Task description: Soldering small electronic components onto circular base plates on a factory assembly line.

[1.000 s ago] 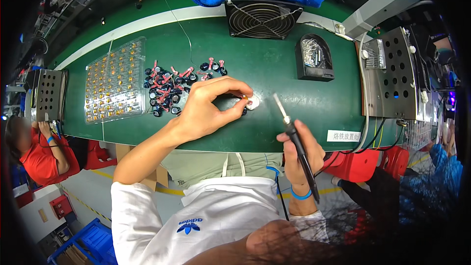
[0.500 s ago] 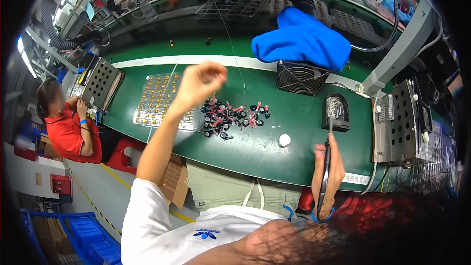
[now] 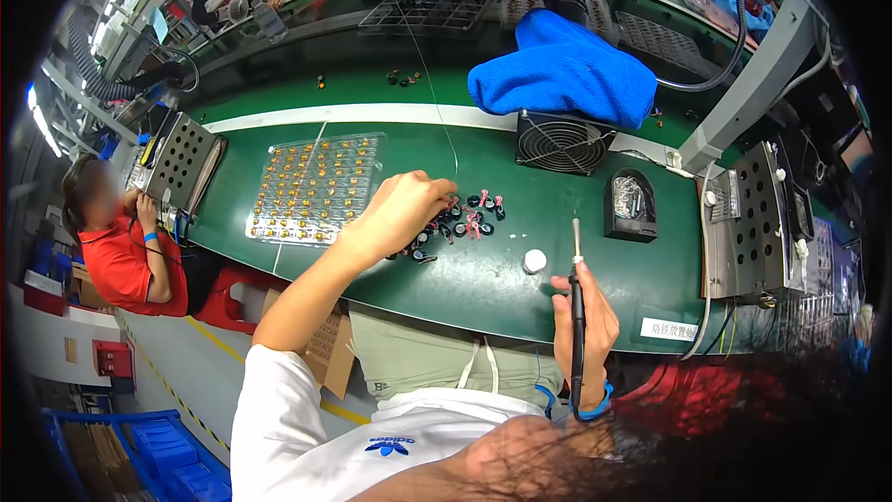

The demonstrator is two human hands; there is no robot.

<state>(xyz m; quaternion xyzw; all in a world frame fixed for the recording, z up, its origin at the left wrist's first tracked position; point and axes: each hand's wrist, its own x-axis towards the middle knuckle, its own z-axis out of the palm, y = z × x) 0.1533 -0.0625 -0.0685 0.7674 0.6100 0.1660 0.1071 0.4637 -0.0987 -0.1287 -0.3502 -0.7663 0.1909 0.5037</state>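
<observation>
My right hand (image 3: 585, 321) is closed around a soldering iron (image 3: 578, 330), its bare metal tip pointing up and away from me over the bench. My left hand (image 3: 404, 209) reaches over a pile of small round black parts with red wires (image 3: 472, 221). Its fingers are bent together at the pile's far edge; what they pinch, if anything, is hidden. Part of the pile lies under this hand. Left of it sits a clear plastic tray (image 3: 381, 141) with rows of small brass-coloured pieces. A white round pot (image 3: 535, 261) stands between the pile and the iron.
A black holder (image 3: 632, 234) with metallic coils stands at the right, beside a perforated metal box (image 3: 743, 223). Behind are a fan unit (image 3: 562, 142) and a blue cloth (image 3: 567, 74). Thin wire (image 3: 432, 84) hangs down to the bench. A co-worker in red (image 3: 130, 256) sits at left.
My left hand has come down from above the tray to the pile at the right. My right hand has shifted left with the soldering iron. More small dark parts show on the far green strip.
</observation>
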